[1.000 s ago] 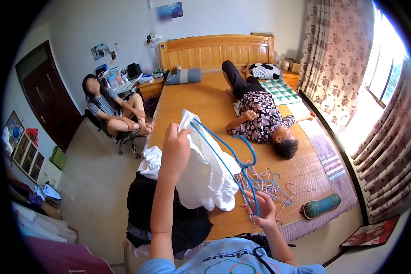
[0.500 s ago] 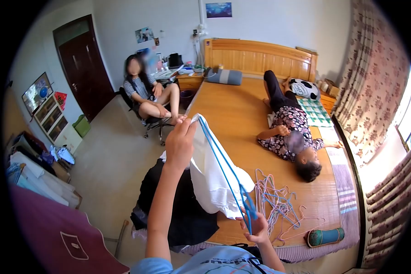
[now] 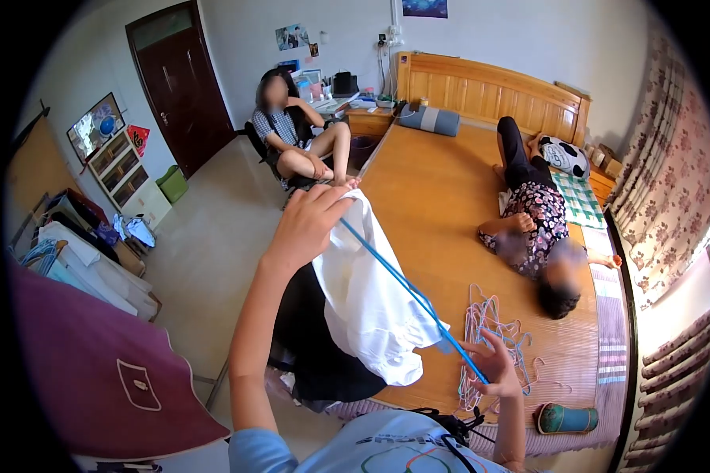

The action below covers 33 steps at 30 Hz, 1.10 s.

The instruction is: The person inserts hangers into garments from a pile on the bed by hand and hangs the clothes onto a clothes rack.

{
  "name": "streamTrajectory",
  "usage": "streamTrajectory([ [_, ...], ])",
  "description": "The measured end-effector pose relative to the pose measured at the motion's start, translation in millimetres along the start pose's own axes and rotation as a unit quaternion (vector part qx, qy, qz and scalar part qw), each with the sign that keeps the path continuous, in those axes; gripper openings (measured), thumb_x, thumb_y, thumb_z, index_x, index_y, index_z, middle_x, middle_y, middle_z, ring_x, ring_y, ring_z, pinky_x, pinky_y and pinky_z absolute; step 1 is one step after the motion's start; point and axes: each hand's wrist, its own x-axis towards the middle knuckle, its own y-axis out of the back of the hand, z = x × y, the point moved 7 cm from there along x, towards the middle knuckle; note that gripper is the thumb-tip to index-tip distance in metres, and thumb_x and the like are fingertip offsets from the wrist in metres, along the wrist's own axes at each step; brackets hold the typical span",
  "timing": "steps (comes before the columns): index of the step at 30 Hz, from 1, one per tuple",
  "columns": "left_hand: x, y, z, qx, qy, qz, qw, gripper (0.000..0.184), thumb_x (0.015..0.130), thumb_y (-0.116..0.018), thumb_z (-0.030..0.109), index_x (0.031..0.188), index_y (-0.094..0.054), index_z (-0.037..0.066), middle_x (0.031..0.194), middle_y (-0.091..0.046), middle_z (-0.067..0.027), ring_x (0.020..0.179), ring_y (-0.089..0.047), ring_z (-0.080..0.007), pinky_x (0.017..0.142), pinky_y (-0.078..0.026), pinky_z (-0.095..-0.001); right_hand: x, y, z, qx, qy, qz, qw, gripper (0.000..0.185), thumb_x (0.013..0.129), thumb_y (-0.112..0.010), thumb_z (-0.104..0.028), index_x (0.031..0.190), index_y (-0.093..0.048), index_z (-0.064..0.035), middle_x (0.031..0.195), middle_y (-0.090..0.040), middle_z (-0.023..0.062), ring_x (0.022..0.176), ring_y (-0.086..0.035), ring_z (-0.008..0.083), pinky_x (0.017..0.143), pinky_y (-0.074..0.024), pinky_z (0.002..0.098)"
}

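A white garment (image 3: 371,292) hangs from my left hand (image 3: 308,225), whose fingers are closed on its top edge and on the upper end of a blue clothes hanger (image 3: 406,282). The hanger slants down to the right, seen nearly edge-on, with the cloth beside and behind it. At its lower end my right hand (image 3: 498,369) holds the hanger near the thumb, the other fingers raised and curved. Dark clothing (image 3: 323,347) lies below the white garment on the bed's near corner. Just beyond my right hand is a tangle of pink and blue hangers (image 3: 489,315).
One person lies on the right of the wooden bed (image 3: 434,197); another sits on a chair (image 3: 264,150) at left. A green-blue bolster (image 3: 566,419) lies at the near right corner. Purple cloth (image 3: 95,355) and a clothes rack (image 3: 95,268) stand at left.
My right hand has moved right, its fingers more spread. The hanger now appears narrower and nearly edge-on. The camera view has turned left, and the seated person has raised an arm.
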Motion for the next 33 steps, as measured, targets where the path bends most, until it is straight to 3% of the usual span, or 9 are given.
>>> streamTrajectory([
  [8, -6.8, -7.8, 41.0, -0.14, -0.117, -0.076, 0.98, 0.028, 0.064, -0.05, 0.0, 0.092, -0.052, 0.005, 0.096, -0.051, -0.0038, 0.091, -0.047, -0.0184, 0.076, -0.034, -0.0301, 5.6, 4.1, -34.7, -0.001, -0.041, -0.004, 0.999, 0.088, 0.052, -0.064, 0.002, 0.126, -0.015, -0.0064, 0.111, -0.042, 0.0222, 0.074, -0.051, 0.0184, 0.07, -0.0432, 0.0297],
  [10, -10.3, -11.1, 52.5, -0.187, -0.155, -0.1, 0.965, 0.028, 0.064, -0.049, -0.001, 0.091, -0.052, 0.005, 0.096, -0.051, -0.0049, 0.089, -0.049, -0.0193, 0.075, -0.036, -0.0305, -1.2, 9.9, -41.1, -0.059, -0.112, -0.098, 0.987, 0.088, 0.053, -0.062, 0.005, 0.126, -0.015, -0.0099, 0.115, -0.04, 0.0191, 0.099, -0.044, 0.0218, 0.075, -0.0399, 0.0309],
  [12, -12.0, -16.0, 59.1, -0.229, -0.148, -0.124, 0.954, 0.031, 0.062, -0.046, -0.004, 0.091, -0.051, 0.003, 0.096, -0.051, -0.0073, 0.088, -0.049, -0.0215, 0.074, -0.038, -0.032, -3.0, 16.7, -56.9, -0.034, -0.147, -0.125, 0.981, 0.092, 0.052, -0.06, 0.005, 0.128, -0.009, -0.0099, 0.116, -0.039, 0.0187, 0.088, -0.049, 0.0197, 0.064, -0.044, 0.0266],
  [16, -19.5, -39.3, 100.8, -0.462, -0.165, -0.249, 0.835, 0.045, 0.056, -0.037, -0.012, 0.098, -0.046, 0.0, 0.107, -0.043, -0.0133, 0.096, -0.044, -0.0306, 0.079, -0.037, -0.0295, 1.7, 18.3, -84.9, -0.114, -0.239, -0.175, 0.948, 0.093, 0.049, -0.06, 0.005, 0.127, -0.009, -0.0077, 0.115, -0.04, 0.0213, 0.08, -0.052, 0.0193, 0.06, -0.0448, 0.0239],
  [22, -30.5, -45.8, 124.9, -0.621, -0.165, -0.314, 0.699, 0.052, 0.058, -0.036, -0.005, 0.11, -0.037, -0.001, 0.104, -0.041, -0.0094, 0.09, -0.046, -0.0189, 0.072, -0.037, -0.0244, -12.7, 6.1, -70.3, -0.035, -0.195, -0.152, 0.968, 0.095, 0.048, -0.062, 0.005, 0.127, -0.012, -0.0095, 0.112, -0.041, 0.0219, 0.085, -0.051, 0.023, 0.071, -0.044, 0.0314],
  [24, -33.2, -47.3, 126.6, -0.783, -0.063, -0.357, 0.506, 0.052, 0.06, -0.035, -0.004, 0.112, -0.034, -0.002, 0.104, -0.041, -0.0082, 0.093, -0.042, -0.0163, 0.077, -0.034, -0.0233, -23.6, 7.0, -37.0, 0.036, -0.152, -0.109, 0.982, 0.094, 0.049, -0.064, 0.002, 0.127, -0.013, -0.0109, 0.113, -0.04, 0.023, 0.091, -0.05, 0.0251, 0.073, -0.0433, 0.0323],
  [26, -24.7, -45.3, 124.3, -0.772, -0.086, -0.354, 0.52, 0.048, 0.065, -0.037, 0.001, 0.112, -0.034, -0.002, 0.11, -0.04, -0.0098, 0.096, -0.042, -0.0194, 0.082, -0.032, -0.0254, -28.3, -1.8, -11.2, 0.066, -0.123, -0.06, 0.988, 0.094, 0.049, -0.067, -0.002, 0.126, -0.014, -0.01, 0.113, -0.04, 0.0241, 0.095, -0.048, 0.0271, 0.073, -0.0424, 0.0317],
  [28, -21.5, -42.2, 131.0, -0.643, -0.211, -0.359, 0.643, 0.044, 0.073, -0.042, 0.016, 0.111, -0.035, -0.005, 0.123, -0.031, -0.0175, 0.115, -0.03, -0.027, 0.091, -0.026, -0.0302, -28.1, -14.1, 6.7, 0.099, -0.065, -0.024, 0.993, 0.094, 0.05, -0.068, -0.004, 0.126, -0.014, -0.0088, 0.112, -0.039, 0.0265, 0.09, -0.051, 0.0254, 0.073, -0.0414, 0.0296],
  [33, 10.8, 21.3, 127.1, -0.514, -0.285, -0.175, 0.79, 0.011, 0.075, -0.047, 0.01, 0.081, -0.053, 0.005, 0.098, -0.053, -0.0109, 0.083, -0.051, -0.0257, 0.073, -0.038, -0.0343, -23.0, -30.8, 21.1, 0.121, 0.086, 0.009, 0.989, 0.089, 0.053, -0.061, -0.003, 0.126, -0.01, -0.0056, 0.11, -0.038, 0.0295, 0.057, -0.049, 0.013, 0.084, -0.0372, 0.0431],
])
